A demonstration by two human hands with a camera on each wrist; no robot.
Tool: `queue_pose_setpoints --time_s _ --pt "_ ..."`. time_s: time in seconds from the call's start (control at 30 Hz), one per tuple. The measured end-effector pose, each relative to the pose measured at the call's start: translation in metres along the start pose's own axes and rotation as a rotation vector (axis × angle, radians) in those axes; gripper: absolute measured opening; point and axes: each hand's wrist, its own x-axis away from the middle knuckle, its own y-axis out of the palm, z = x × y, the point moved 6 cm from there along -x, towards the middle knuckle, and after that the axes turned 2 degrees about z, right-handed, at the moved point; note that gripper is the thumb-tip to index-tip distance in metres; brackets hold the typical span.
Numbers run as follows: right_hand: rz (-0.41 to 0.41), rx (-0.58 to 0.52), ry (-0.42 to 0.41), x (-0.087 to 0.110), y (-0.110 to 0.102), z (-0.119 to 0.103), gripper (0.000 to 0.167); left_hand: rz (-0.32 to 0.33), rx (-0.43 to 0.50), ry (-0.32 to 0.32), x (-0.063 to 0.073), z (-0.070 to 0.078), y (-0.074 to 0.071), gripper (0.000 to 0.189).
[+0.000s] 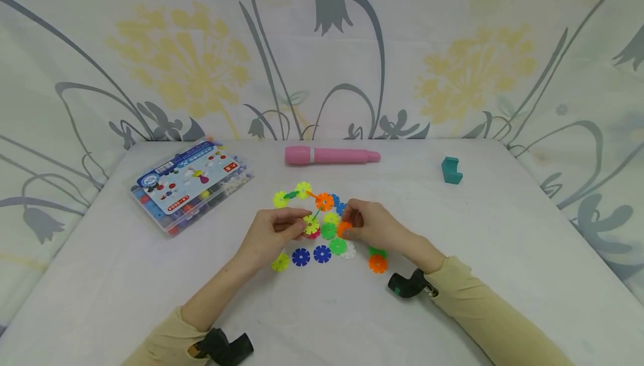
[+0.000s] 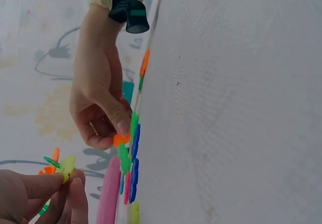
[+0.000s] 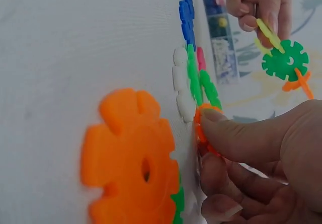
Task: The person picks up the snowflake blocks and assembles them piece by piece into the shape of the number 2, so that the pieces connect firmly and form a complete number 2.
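Note:
My left hand (image 1: 269,234) pinches a yellow notched plastic disc (image 1: 312,224) between thumb and fingers. That disc is joined to a chain of linked discs: a green disc (image 3: 286,60) seen edge-on from above, an orange disc (image 1: 325,201), and more yellow and green ones curving away to the far left. With thumb and fingertips, my right hand (image 1: 372,223) pinches a single orange disc (image 3: 205,128) low at the tabletop, beside loose green discs (image 1: 328,231) and a white disc (image 1: 349,251). A pinkish-red disc (image 1: 313,234) lies partly hidden under the left hand's piece.
Dark blue discs (image 1: 301,257) and a yellow disc (image 1: 280,262) lie nearer me; another orange disc (image 1: 378,264) overlaps a green one at right. A pink tube (image 1: 332,155) lies behind. A bead box (image 1: 193,184) is far left, a teal block (image 1: 451,170) far right.

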Motion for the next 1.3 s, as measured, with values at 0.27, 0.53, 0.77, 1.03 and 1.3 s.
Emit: queue_pose_setpoints --time_s 0.27,0.53,0.77,1.03,1.3 --pt "-0.022 -0.294 -0.028 -0.007 -0.005 -0.019 0.015 0.086 -0.012 0.022 -0.001 0.001 -0.002 0.026" --pt "-0.147 -0.539 0.042 -0.008 0.027 -0.028 0.019 0.101 0.017 0.064 0.000 0.004 -0.002 0.026" --pt "-0.148 -0.638 0.044 -0.008 0.036 -0.030 0.021 0.094 0.034 0.083 0.001 0.007 -0.001 0.025" --pt "-0.183 -0.709 0.105 -0.009 0.043 -0.027 0.030 0.090 0.067 0.117 0.002 0.009 -0.003 0.026" --pt "-0.215 -0.792 0.217 -0.006 0.047 -0.022 0.063 0.067 0.087 0.152 0.003 0.010 0.000 0.027"
